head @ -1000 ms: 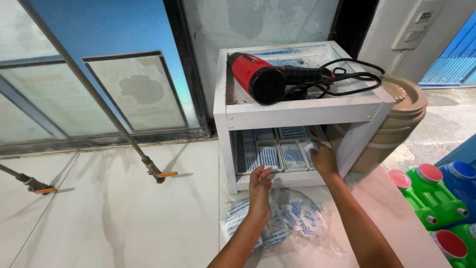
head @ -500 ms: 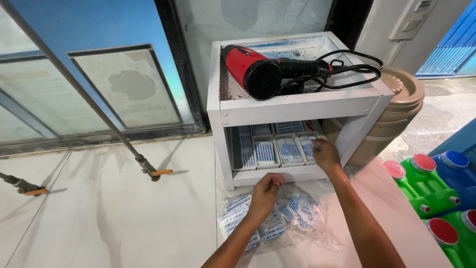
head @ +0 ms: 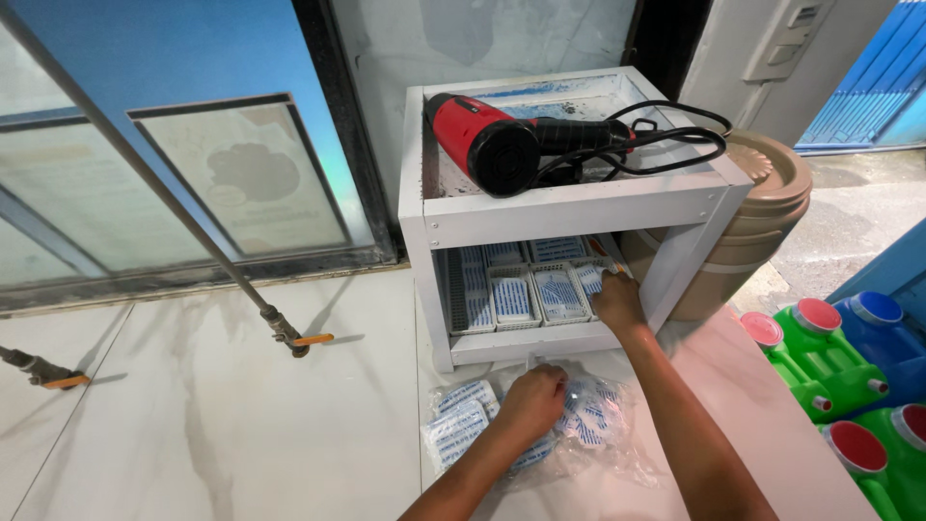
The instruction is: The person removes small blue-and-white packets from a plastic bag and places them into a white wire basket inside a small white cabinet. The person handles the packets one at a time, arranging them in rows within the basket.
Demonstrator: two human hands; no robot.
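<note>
Head camera looks down. Closest, the left hand [head: 532, 397] curls its fingers into a clear bag of blue and white packets [head: 521, 425] on the pale floor [head: 193, 425]. A bit farther, the right hand [head: 617, 299] reaches into the white shelf [head: 569, 207], touching the packets in a tray [head: 526, 289]; I cannot tell if it grips one. On top lies a red hair dryer [head: 487, 140].

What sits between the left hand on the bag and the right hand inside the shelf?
Head view: only the white shelf's front lip and bare floor separate left hand from right hand.
</note>
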